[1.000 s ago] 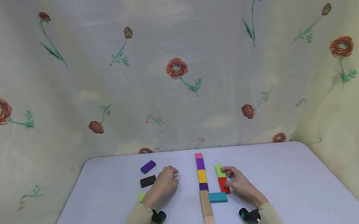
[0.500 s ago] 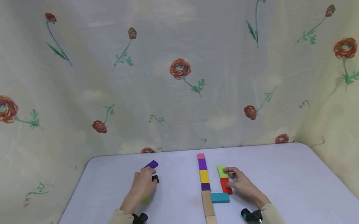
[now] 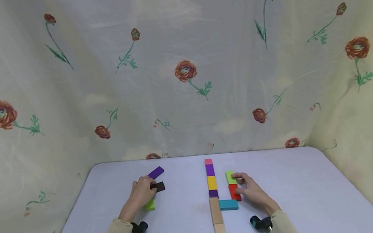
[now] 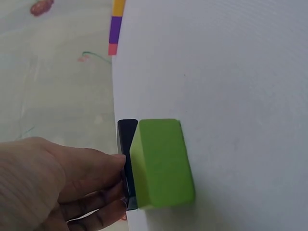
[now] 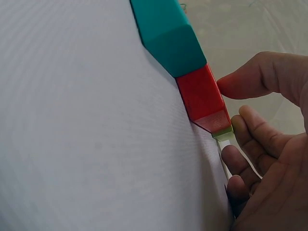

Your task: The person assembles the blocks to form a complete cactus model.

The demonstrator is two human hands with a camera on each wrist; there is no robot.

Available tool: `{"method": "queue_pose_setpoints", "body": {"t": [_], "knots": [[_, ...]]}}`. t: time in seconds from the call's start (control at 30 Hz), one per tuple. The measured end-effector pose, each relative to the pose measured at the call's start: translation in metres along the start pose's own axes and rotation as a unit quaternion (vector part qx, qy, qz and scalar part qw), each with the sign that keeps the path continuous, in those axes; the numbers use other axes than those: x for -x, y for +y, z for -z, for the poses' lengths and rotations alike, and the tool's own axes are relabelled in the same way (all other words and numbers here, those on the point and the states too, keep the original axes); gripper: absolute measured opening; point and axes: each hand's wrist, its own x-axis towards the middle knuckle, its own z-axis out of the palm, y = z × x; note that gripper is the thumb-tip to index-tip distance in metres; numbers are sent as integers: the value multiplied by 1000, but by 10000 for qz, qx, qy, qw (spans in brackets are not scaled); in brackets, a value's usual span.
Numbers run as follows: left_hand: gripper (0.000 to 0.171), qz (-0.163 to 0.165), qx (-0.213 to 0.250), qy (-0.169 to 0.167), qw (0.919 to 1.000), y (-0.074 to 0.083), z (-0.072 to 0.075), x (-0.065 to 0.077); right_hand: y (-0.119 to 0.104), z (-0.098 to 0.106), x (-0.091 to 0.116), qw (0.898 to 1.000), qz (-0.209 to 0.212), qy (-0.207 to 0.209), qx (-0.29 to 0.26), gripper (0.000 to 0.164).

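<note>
On the left side of the table, my left hand [image 3: 141, 191] pinches the left end of a dark brown, nearly black block [image 3: 159, 186]. In the left wrist view the thumb lies against that dark block [image 4: 127, 144], just beyond a lime green block [image 4: 166, 163]. A purple block [image 3: 156, 172] lies behind it. My right hand [image 3: 253, 193] rests at a second lime green block [image 3: 230, 175] and a red block [image 3: 233, 190], lined up end to end. Its thumb touches the red block [image 5: 202, 94]; the loosely bent fingers are at the green one, with a gap between thumb and fingers.
A teal block [image 3: 228, 204] lies crosswise between the red block and a line of blocks. That line runs from two plain wooden blocks [image 3: 216, 211] through purple and yellow [image 3: 211, 183] to pink [image 3: 208, 162]. Flowered cloth [image 3: 187, 124] hangs behind the white table [image 3: 294, 197].
My left hand has moved left from the open middle of the table, over the dark block, to its left end. My right hand stays at the red and green blocks.
</note>
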Motion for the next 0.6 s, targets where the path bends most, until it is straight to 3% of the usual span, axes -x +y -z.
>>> {"method": "queue_pose_setpoints", "body": {"t": [0.33,0.6], "knots": [[20,-5,164,-67,9998,-1,-1,-2,0,0,-1,10000,-19,5,-54,55],[21,-146,329,-147,9992,10,-4,-4,1,-1,-1,10000,20,11,-63,54]]}}
